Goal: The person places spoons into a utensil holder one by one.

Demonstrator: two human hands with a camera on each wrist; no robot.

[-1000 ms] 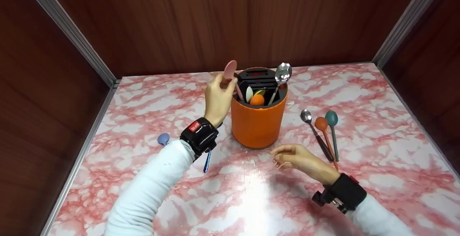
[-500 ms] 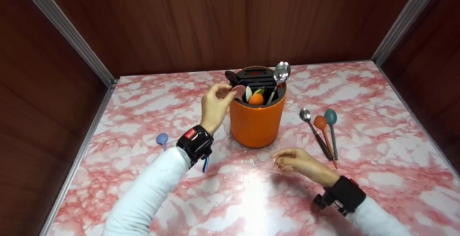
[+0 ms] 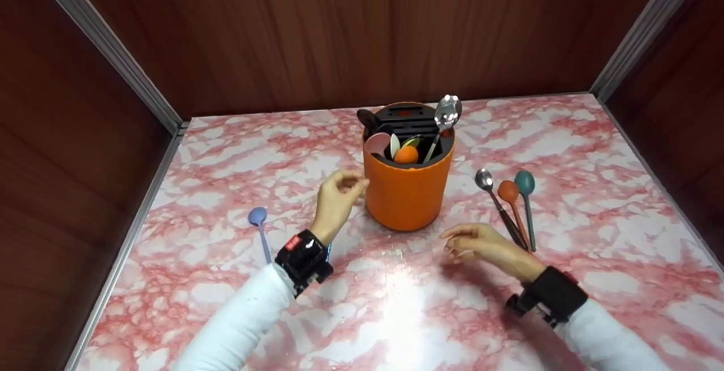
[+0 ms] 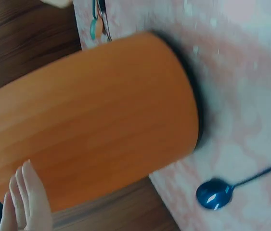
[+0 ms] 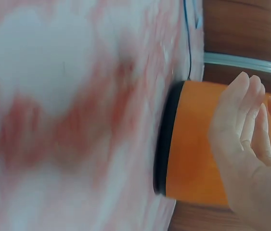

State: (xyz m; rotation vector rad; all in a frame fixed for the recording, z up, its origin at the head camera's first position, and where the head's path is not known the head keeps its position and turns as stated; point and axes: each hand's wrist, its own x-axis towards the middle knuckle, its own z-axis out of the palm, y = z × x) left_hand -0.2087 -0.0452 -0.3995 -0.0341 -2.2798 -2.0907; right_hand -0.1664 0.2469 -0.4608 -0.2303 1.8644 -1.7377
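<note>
An orange utensil holder [image 3: 404, 204] with a black slotted top stands at the table's middle. In it are a pink spoon [image 3: 378, 143], a black spoon [image 3: 367, 119], a shiny metal spoon [image 3: 448, 112], an orange utensil [image 3: 406, 155] and a white one [image 3: 395, 146]. My left hand [image 3: 334, 204] is beside the holder's left wall, fingers loosely bent, holding nothing. The left wrist view shows a dark blue spoon [image 4: 214, 193] on the table; my left wrist mostly hides it from the head camera. In front of the holder, to its right, hovers my right hand [image 3: 489, 246], also holding nothing.
A lilac spoon [image 3: 258, 216] lies at the left, partly behind my left forearm. Right of the holder lie a metal spoon with a dark handle [image 3: 484, 179], an orange spoon [image 3: 508, 191] and a teal spoon [image 3: 525, 182]. Wooden panels [image 3: 362, 37] enclose the table.
My left hand lowered the pink spoon into the holder's left front, let go, and came down beside the wall. My right hand has barely shifted.
</note>
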